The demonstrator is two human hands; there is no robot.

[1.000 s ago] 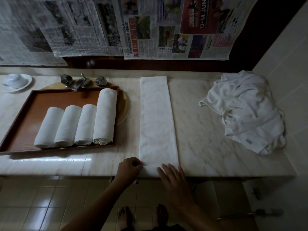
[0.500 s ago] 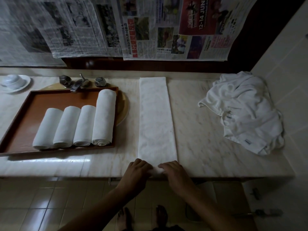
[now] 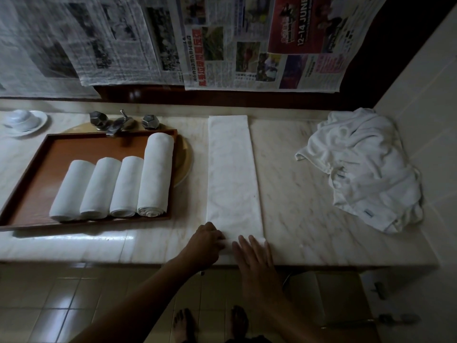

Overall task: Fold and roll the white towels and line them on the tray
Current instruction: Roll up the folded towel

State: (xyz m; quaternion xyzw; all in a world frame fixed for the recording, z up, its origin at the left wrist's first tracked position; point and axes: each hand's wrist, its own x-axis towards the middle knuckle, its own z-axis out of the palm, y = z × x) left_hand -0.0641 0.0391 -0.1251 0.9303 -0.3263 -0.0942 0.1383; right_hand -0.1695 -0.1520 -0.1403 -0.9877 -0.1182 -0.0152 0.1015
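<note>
A white towel folded into a long narrow strip [image 3: 232, 174] lies on the marble counter, running from the back wall to the front edge. Its near end is turned into a small roll. My left hand [image 3: 205, 243] grips that roll at its left side with curled fingers. My right hand [image 3: 254, 253] lies flat on the roll's right part, fingers straight and spread. A brown wooden tray [image 3: 37, 174] to the left holds several rolled white towels [image 3: 111, 186] side by side, the rightmost one longer.
A heap of loose white towels [image 3: 363, 169] lies at the counter's right end by the tiled wall. A faucet with two knobs [image 3: 121, 122] stands behind the tray, and a white cup on a saucer [image 3: 23, 120] at far left. Newspapers hang on the wall.
The near end of the strip has been turned over into a small roll. My right hand went from flat to curled on the end and is flat again; my left hand keeps its grip.
</note>
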